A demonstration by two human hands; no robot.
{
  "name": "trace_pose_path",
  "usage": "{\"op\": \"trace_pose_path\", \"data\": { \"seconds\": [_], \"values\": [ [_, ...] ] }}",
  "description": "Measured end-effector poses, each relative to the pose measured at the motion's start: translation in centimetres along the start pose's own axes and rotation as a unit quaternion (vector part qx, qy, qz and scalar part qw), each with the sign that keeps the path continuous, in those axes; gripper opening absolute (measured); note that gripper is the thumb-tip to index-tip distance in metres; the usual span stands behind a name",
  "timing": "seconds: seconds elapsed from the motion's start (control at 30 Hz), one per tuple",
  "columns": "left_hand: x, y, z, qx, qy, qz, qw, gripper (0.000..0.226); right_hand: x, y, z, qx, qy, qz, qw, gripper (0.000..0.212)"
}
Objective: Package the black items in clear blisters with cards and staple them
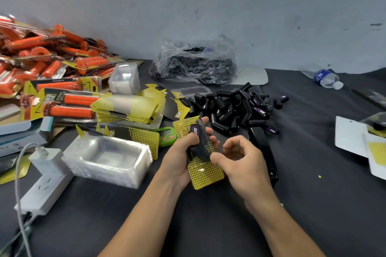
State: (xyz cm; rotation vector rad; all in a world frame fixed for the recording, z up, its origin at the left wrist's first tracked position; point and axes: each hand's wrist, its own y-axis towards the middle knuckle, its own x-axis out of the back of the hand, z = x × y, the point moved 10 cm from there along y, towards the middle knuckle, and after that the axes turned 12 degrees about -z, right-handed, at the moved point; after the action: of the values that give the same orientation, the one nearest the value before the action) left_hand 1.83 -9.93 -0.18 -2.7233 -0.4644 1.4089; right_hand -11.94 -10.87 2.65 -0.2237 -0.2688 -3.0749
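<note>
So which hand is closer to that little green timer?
Left. The left hand, holding the carded package, sits just beside the green timer; the right hand is beyond the package.
</note>
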Motion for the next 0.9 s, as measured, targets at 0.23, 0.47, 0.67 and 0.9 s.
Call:
{"op": "trace_pose_path", "data": {
  "seconds": [0.23,0.47,0.67,0.9],
  "values": [
    [-0.6,-0.5,-1.1,-0.041,0.018,0.056,0.997,0.057,-3.7,-2.3,-2.6,-0.202,0.098,0.2,0.954,0.034],
    [-0.4,-0.4,0.6,0.025,0.109,0.034,0.993,0.066,-1.6,-0.6,-2.9,-0.162,0.074,0.067,0.982,0.032],
    [0.0,-0.5,1.6,0.044,0.168,0.005,0.985,0.072,-0.8,-0.1,-2.8,-0.117,0.037,0.012,0.992,0.044],
    [1.2,0.6,0.4,0.005,0.126,-0.052,0.991,0.037,0.7,-0.2,0.3,0.056,-0.098,-0.057,0.992,0.054]
  ]
}}
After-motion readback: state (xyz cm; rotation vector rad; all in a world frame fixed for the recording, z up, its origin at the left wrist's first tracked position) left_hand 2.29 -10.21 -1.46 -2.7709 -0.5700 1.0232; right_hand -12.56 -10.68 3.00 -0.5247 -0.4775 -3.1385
